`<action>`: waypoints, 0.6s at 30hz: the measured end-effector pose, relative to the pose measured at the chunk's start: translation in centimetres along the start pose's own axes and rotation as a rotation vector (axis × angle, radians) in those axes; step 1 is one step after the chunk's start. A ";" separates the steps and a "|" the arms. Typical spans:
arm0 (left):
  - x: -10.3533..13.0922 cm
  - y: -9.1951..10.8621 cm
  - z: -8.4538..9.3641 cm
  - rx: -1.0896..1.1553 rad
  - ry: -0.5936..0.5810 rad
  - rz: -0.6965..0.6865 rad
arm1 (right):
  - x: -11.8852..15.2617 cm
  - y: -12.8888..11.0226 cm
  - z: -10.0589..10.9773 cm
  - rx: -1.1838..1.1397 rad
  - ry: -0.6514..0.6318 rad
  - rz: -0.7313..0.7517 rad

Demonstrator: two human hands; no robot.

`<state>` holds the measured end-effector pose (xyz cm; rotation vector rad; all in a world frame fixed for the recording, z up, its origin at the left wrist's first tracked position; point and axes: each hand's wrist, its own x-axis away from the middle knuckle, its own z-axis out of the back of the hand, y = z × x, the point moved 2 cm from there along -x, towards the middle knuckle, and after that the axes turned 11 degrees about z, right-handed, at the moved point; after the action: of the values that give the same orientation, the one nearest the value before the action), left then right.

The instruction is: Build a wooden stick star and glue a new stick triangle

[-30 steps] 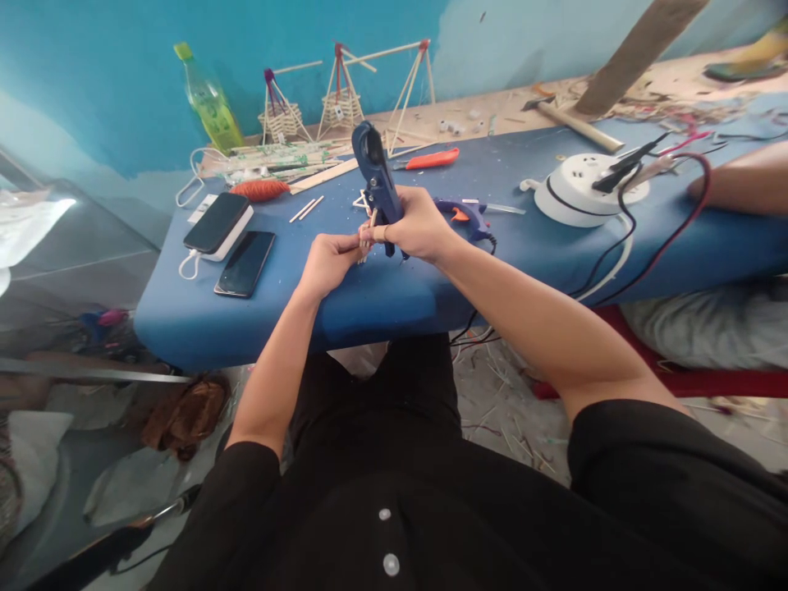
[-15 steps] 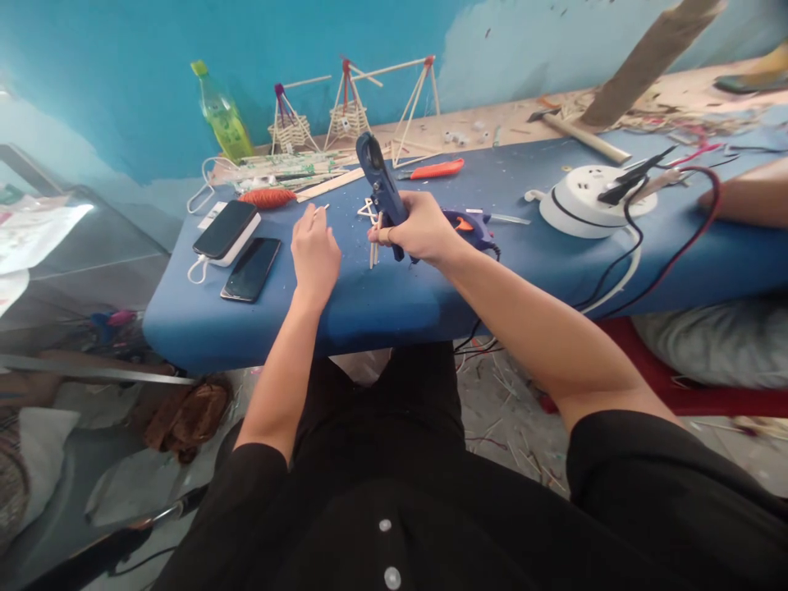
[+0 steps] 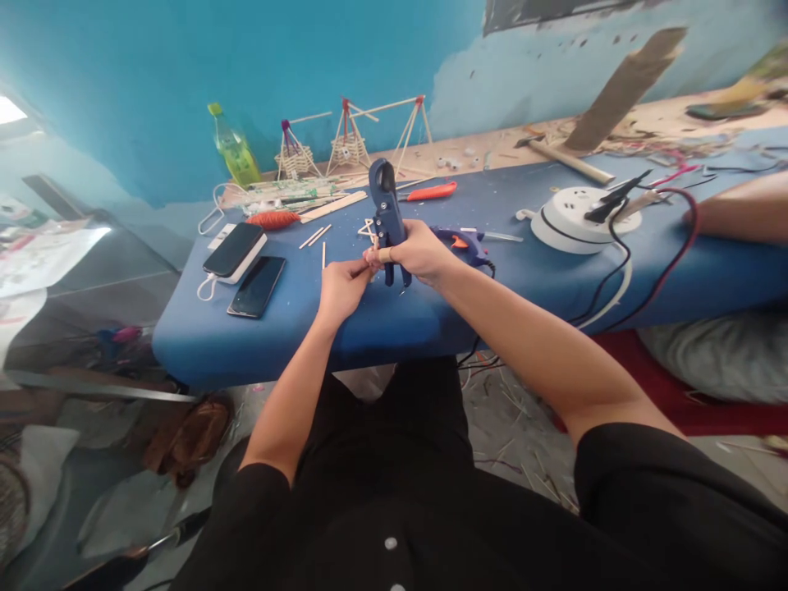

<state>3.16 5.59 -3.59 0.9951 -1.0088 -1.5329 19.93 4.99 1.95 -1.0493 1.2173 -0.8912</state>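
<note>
My right hand (image 3: 419, 253) is closed round a dark blue cutting tool (image 3: 387, 209) that stands upright, with its round head at the top. Short wooden sticks (image 3: 374, 243) are pinched at the same hand's fingertips. My left hand (image 3: 345, 289) reaches those fingertips, its thumb and fingers pressed together on the sticks; its exact hold is partly hidden. Beyond the left hand, loose short sticks (image 3: 316, 236) lie on the blue table (image 3: 295, 336). A small stick shape (image 3: 366, 228) sits just behind the tool. Right of it rests a blue glue gun (image 3: 465, 245).
Stick structures (image 3: 345, 139) and a green-yellow bottle (image 3: 237, 156) stand at the back. Two phones (image 3: 257, 287) (image 3: 234, 250) lie left. An orange knife (image 3: 432, 191), a hammer (image 3: 572, 160) and a white power strip (image 3: 572, 222) with cables are right, near another person's arm (image 3: 739, 209).
My left hand has moved right to meet the right hand's fingertips. Loose sticks now show on the table where it was. The view has tilted up a little.
</note>
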 end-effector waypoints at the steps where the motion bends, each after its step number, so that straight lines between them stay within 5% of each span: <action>1: -0.1 0.0 -0.1 -0.007 -0.004 -0.003 | 0.0 0.1 0.0 -0.004 0.001 -0.006; 8: -0.7 -0.7 -0.7 -0.048 -0.015 -0.006 | 0.0 0.0 1.1 0.089 0.030 -0.007; 12: -0.5 -0.6 -0.6 -0.075 0.077 -0.026 | 0.7 -2.0 3.2 0.554 0.122 0.089; 18: 0.0 -0.1 -0.8 -0.150 0.128 -0.031 | 2.7 -3.1 4.9 1.166 -0.029 0.065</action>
<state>3.87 5.51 -3.90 0.9936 -0.7812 -1.5262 25.17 2.19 4.33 -0.0727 0.5040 -1.2700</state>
